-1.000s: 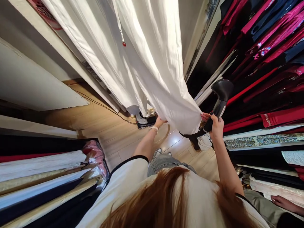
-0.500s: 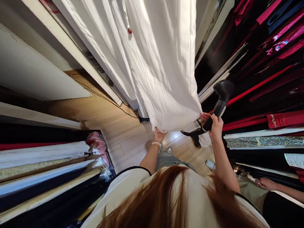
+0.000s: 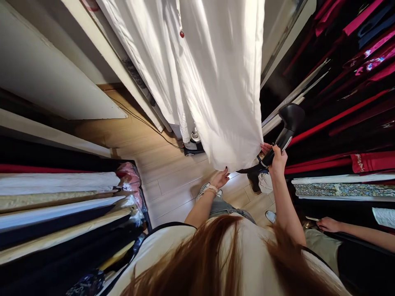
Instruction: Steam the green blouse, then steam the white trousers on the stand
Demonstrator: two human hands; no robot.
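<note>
A long white garment [image 3: 228,102] hangs in front of me, its hem low, with a red bead [image 3: 182,34] on a cord. My left hand [image 3: 220,178] is at the bottom hem, one fingertip against the fabric and its fingers somewhat apart. In my right hand [image 3: 278,159] is a black garment steamer [image 3: 285,135], gripped by the handle with its head tilted up. Some right fingers reach to the garment's lower right corner; whether they pinch it is hidden. A dark hose [image 3: 249,169] runs from the handle.
Clothes hang densely along the right [image 3: 358,123] and lower left [image 3: 58,183]. A steamer base [image 3: 194,148] stands on the wood floor [image 3: 163,176], with a black cable [image 3: 145,124] leading left. At lower right, another person's hand [image 3: 328,224] holds a thin pale object.
My left hand has moved right along the hem from the lower left corner, which hangs looser. My right hand and the steamer stay almost in place. The view has shifted slightly.
</note>
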